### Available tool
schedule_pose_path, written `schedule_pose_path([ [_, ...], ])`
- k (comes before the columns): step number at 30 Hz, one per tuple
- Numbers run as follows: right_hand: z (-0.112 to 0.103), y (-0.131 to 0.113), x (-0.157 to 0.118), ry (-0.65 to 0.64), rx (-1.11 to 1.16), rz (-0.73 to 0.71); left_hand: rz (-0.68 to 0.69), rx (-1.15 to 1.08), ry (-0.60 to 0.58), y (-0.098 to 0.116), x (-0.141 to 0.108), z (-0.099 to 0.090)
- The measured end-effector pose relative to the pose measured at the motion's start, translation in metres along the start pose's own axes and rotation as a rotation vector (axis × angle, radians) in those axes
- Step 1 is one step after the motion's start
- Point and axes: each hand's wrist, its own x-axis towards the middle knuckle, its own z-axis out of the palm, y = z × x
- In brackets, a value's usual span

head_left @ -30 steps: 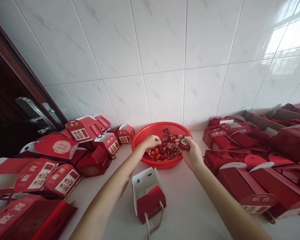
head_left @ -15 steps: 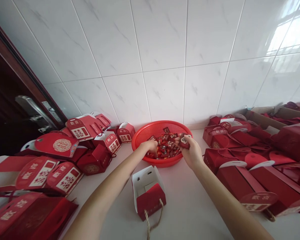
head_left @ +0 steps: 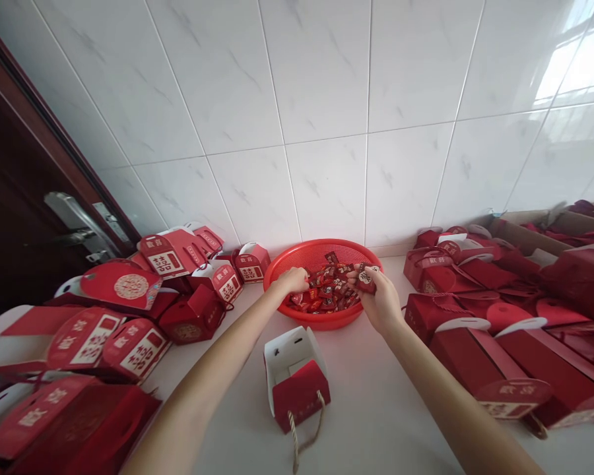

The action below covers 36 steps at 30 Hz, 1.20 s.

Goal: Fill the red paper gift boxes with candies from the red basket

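A red plastic basket (head_left: 321,323) stands by the wall with many small wrapped candies (head_left: 329,290) in it. Inside its left side, my left hand (head_left: 294,280) reaches down with the fingers curled; what they hold, if anything, is hidden. At the right rim, my right hand (head_left: 379,293) is closed around dark red wrapped candies (head_left: 366,278), one showing a pale label with dark lettering. Nearer me, between my forearms, an open red gift box (head_left: 299,396) with a white inside and a rope handle sits on the white table.
Many red gift boxes are piled at the left (head_left: 129,349) and at the right (head_left: 490,356). A brown carton (head_left: 517,231) with red items stands at the back right. A tiled wall (head_left: 321,178) rises behind the basket; a dark door with a metal handle (head_left: 79,224) is at far left.
My left hand has shifted a little up and left within the basket, and its fingers have curled in. My right hand stays at the right rim with its candies.
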Motion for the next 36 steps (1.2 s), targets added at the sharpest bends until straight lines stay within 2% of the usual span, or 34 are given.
schedule_pose_path([
  [4,0.000,0.001,0.000,-0.006,-0.009,0.000,-0.150,0.119,-0.100,-0.006,0.003,-0.001],
  [7,-0.001,0.001,0.000,-0.014,-0.015,0.000,-0.169,0.112,-0.117,-0.005,0.004,0.001],
  [14,-0.002,0.002,0.000,-0.027,-0.022,0.006,-0.017,-0.135,-0.078,0.007,-0.003,0.003],
  [22,-0.001,0.003,0.002,-0.033,-0.004,0.021,0.216,-0.549,-0.026,0.029,-0.028,-0.007],
  [29,0.000,0.005,0.003,-0.055,-0.009,0.072,0.189,-0.755,-0.053,0.048,-0.051,-0.003],
  [36,0.000,-0.005,0.002,-0.146,-0.044,0.169,0.198,-0.851,-0.112,0.059,-0.052,0.008],
])
